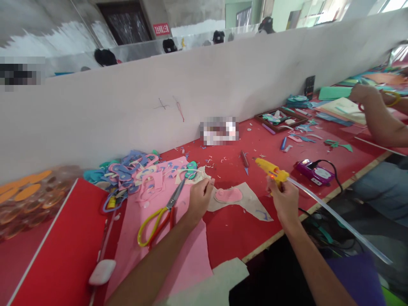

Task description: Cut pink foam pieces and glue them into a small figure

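Red worktop (236, 229) | right hand (285, 199) closed round yellow glue gun (270, 170), nozzle raised, aimed away | left hand (199, 197) pinching beige sheet (248, 202) edge; pink piece (228, 195) lies on it, between hands | judgement: pin sheet flat; bring nozzle low; keep fingertips clear | scissors (161, 214) beside left wrist

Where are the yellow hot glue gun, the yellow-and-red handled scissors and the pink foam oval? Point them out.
yellow hot glue gun (270, 169), head view, on its barrel.
yellow-and-red handled scissors (174, 198), head view, on the blades.
pink foam oval (228, 195), head view, its middle.
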`<state>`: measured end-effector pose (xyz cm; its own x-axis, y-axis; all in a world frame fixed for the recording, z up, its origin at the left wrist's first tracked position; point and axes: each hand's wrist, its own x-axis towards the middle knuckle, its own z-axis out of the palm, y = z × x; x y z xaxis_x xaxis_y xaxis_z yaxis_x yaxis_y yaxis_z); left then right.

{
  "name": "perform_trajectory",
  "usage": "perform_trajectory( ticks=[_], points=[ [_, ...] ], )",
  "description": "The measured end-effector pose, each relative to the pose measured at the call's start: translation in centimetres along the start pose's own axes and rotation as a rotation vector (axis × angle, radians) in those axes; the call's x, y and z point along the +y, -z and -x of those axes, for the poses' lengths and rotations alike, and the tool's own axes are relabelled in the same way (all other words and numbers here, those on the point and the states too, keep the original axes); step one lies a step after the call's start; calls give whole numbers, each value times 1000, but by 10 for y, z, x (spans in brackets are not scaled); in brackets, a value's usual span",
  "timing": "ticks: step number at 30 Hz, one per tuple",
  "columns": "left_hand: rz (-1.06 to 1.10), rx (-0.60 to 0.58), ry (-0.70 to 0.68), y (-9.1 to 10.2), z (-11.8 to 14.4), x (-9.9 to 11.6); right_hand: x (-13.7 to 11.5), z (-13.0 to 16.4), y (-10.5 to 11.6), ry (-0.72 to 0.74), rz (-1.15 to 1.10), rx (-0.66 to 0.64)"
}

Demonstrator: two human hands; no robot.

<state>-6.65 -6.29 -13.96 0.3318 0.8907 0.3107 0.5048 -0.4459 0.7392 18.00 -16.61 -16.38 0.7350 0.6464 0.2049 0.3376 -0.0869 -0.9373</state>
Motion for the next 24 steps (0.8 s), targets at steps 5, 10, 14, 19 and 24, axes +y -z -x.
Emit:
perform_trajectory(
  ticks=[5,10,14,19,24],
  points=[
    [35,115,-9,-1,-2,0,4,-4,1,-89,-366,148],
    [142,137,48,0,-5,3,5,-3,1,-121,-394,91],
    [114,44,66,1,-3,3,2,-2,1,-133,-363,45],
    [-5,28,8,0,-3,-4,-5,-1,0,-138,-386,19],
    [14,155,-106,-5,-10,-15,-6,-1,0,-127,-386,17]
  ],
)
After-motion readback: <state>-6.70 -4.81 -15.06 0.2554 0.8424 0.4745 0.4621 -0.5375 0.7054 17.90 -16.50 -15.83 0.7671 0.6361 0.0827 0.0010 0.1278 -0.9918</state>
